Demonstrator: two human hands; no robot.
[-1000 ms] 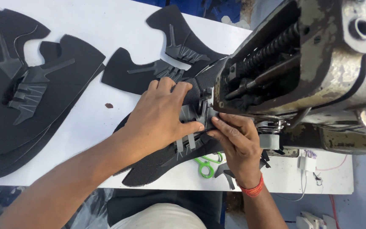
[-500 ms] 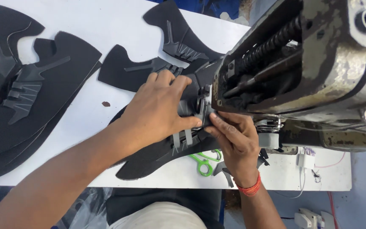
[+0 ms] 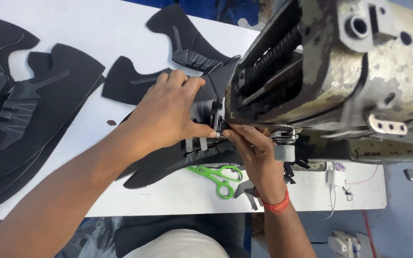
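Observation:
A black shoe upper piece (image 3: 168, 165) with grey overlay strips lies on the white table (image 3: 96, 33), fed under the head of a worn sewing machine (image 3: 340, 71). My left hand (image 3: 166, 114) lies flat on top of the piece, its thumb at the needle area. My right hand (image 3: 254, 153), with a red thread on the wrist, pinches the piece's edge right below the machine head. The needle and presser foot are mostly hidden by the machine and my fingers.
A stack of black cut shoe pieces (image 3: 20, 119) covers the table's left side. Two more black pieces (image 3: 187, 43) lie behind my left hand. Green-handled scissors (image 3: 216, 176) rest at the front edge, beside small black scraps (image 3: 249, 191). A white plug and cable (image 3: 333, 179) hang at right.
My left hand has slid a little to the right toward the machine head with the piece. The view has shifted slightly. My right hand keeps its pinch.

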